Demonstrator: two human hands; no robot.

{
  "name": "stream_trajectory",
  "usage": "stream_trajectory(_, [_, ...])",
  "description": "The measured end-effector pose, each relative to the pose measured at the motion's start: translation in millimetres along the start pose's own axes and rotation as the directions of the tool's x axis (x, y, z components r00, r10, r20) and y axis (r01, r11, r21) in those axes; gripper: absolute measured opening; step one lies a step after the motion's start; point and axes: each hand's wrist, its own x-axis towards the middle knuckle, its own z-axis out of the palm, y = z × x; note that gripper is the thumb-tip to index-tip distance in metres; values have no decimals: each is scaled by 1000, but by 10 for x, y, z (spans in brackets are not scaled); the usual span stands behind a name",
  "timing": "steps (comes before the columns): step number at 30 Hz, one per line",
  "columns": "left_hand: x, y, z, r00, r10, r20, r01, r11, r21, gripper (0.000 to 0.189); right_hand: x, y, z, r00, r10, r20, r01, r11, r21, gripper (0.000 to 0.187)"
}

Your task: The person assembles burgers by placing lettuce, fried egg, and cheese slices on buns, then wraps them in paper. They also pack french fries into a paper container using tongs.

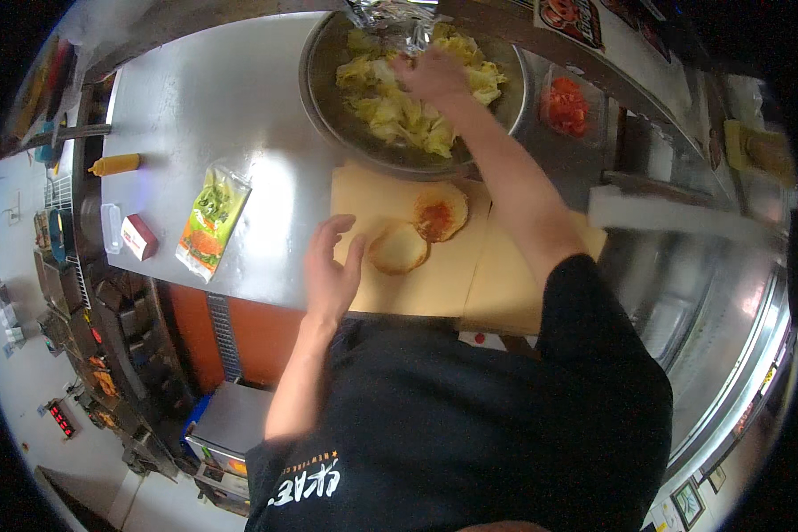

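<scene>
My right hand [435,76] reaches over a large round metal bowl [319,106] of torn lettuce leaves [399,106]. Motion blurs its fingers, so whether they grip a leaf is unclear. Beside the left edge of a tan cutting board [432,292], my left hand [332,266] is held with fingers apart and nothing in it. Two burger bun halves lie cut side up on the board. One bun half [399,249], nearest my left hand, looks plain; the other bun half [441,213] bears a red sauce in its middle.
Crumpled foil [399,23] overhangs the bowl's far rim. Right of the bowl sits a clear container of sliced tomato [567,106]. Leftward on the steel counter [193,106] lie a printed plastic bag [213,223], a yellow squeeze bottle [115,164] and a small red-and-white box [139,237].
</scene>
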Motion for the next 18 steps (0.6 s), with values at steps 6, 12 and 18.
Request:
stream_trajectory(6, [101,116,73,1000,30,-5,-30,998,-61,20,93,441,-524,978,-58,-199,-13,940,-340,47])
stream_trajectory(12, [225,231,131,1000,14,25,-11,994,-109,19,24,151,-283,965,-251,-80,189,873,-449,55])
stream_trajectory(18, [470,335,249,998,6,60,4,987,-161,20,87,-290,-64,877,-474,80,470,812,-346,54])
